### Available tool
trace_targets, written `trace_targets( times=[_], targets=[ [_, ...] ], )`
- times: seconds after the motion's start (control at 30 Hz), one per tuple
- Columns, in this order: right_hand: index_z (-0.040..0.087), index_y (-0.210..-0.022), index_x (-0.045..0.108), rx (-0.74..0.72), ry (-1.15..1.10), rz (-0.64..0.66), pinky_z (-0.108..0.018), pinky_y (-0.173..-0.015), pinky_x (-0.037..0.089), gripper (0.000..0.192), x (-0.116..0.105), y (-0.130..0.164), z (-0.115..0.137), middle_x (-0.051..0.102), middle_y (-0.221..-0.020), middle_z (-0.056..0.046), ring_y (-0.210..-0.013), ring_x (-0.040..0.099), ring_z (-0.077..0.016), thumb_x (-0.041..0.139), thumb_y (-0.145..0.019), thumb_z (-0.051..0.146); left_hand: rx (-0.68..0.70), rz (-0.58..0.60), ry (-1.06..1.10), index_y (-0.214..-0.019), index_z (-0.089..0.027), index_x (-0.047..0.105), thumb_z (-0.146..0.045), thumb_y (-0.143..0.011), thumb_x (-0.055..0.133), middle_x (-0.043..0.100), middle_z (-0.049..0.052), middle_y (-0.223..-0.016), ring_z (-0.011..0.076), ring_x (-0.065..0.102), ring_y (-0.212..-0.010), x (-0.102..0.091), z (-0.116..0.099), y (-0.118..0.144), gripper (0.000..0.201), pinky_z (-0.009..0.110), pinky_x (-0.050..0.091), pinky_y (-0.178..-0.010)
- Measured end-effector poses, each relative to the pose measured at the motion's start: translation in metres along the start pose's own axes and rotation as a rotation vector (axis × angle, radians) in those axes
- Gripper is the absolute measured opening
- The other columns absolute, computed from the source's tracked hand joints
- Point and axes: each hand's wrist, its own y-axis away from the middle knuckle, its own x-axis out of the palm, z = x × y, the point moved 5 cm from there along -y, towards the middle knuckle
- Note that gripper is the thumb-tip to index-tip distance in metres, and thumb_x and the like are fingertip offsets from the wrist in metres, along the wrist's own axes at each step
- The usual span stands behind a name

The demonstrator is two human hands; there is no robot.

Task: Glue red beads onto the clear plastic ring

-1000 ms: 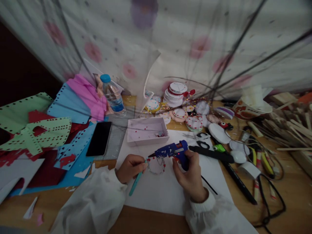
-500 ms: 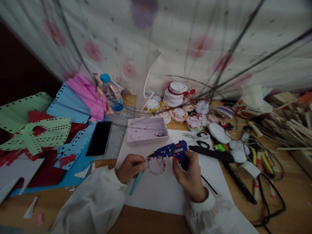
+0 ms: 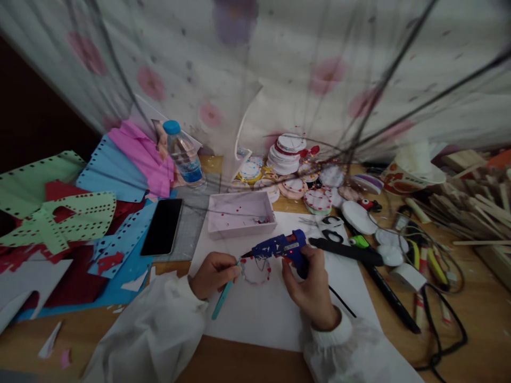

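My right hand (image 3: 309, 287) is closed around the handle of a blue glue gun (image 3: 279, 246), whose small red light is lit. Its nozzle points left, toward my left fingertips. Slim teal tweezers (image 3: 222, 300) are pinched in my left hand (image 3: 215, 274), their upper tip right by the nozzle; whether the two touch I cannot tell. Just below the glue gun, a round white paper piece (image 3: 255, 271) edged with red dots lies on a white sheet (image 3: 255, 324). Any small bit between the tweezer tips is too small to make out.
Behind my hands stands a pink box (image 3: 241, 229) with small red bits inside. Scissors (image 3: 332, 229), a black cable (image 3: 435, 324) and pliers (image 3: 437, 266) lie to the right. A phone (image 3: 162, 227), a water bottle (image 3: 186, 157) and punched coloured paper (image 3: 80, 213) are on the left; decorated paper discs (image 3: 293, 186) sit behind.
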Motion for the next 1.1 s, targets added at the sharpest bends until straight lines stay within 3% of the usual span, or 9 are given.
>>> trace_targets(
  times=[0.8,1.0,1.1],
  targets=[
    [0.022,-0.102,0.039,0.011,0.003,0.018,-0.026,-0.054,0.048,0.031,0.002,0.001,-0.001,0.055,-0.087,-0.003,-0.063,0.055,-0.0135,0.059,-0.078,0.022,-0.012,0.014,0.063,-0.051,-0.016,0.051,-0.042,-0.075,0.059,0.033,-0.008,-0.033,0.0045,0.028,-0.028,0.000,0.006,-0.001,0.037,0.016,0.020,-0.030],
    [0.021,-0.103,0.042,-0.012,0.160,-0.036,-0.031,-0.061,0.050,0.030,0.000,0.003,-0.004,0.058,-0.090,-0.006,-0.073,0.061,-0.0191,0.058,-0.079,0.028,-0.012,0.018,0.052,-0.051,-0.016,0.050,-0.043,-0.076,0.058,0.032,-0.009,-0.033,0.0043,0.027,-0.029,-0.001,0.008,-0.001,0.038,0.016,0.020,-0.031],
    [0.021,-0.104,0.044,0.121,0.283,-0.071,-0.032,-0.058,0.049,0.036,-0.006,-0.001,-0.012,0.059,-0.088,-0.006,-0.068,0.061,-0.0202,0.060,-0.077,0.039,-0.012,0.028,0.026,-0.051,-0.016,0.051,-0.043,-0.077,0.058,0.031,-0.009,-0.032,0.0043,0.028,-0.029,0.000,0.005,-0.001,0.038,0.016,0.021,-0.032]
  ],
)
